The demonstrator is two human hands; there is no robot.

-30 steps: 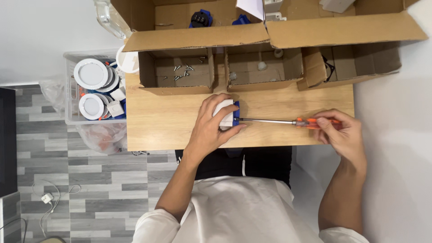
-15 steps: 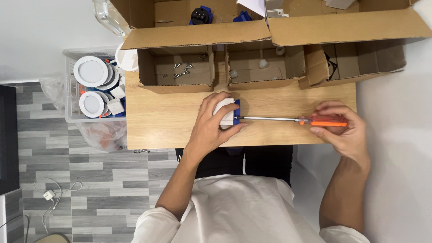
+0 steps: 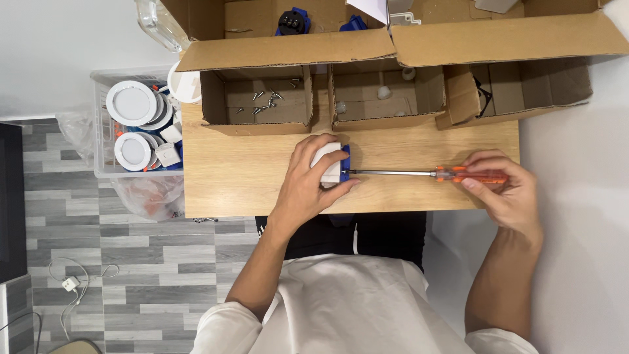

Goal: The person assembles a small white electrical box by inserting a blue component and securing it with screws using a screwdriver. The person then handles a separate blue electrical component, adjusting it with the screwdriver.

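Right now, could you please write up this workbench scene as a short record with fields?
Left hand: presses a small white and blue part onto the wooden table.
Right hand: grips the orange handle of a screwdriver, tip at the part.
Behind: open cardboard boxes; the left box holds loose screws.
Left of table: clear bin of round white lamps.
Floor: grey tiles.

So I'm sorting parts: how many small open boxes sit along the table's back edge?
3: left box with screws, middle box, right box, side by side.
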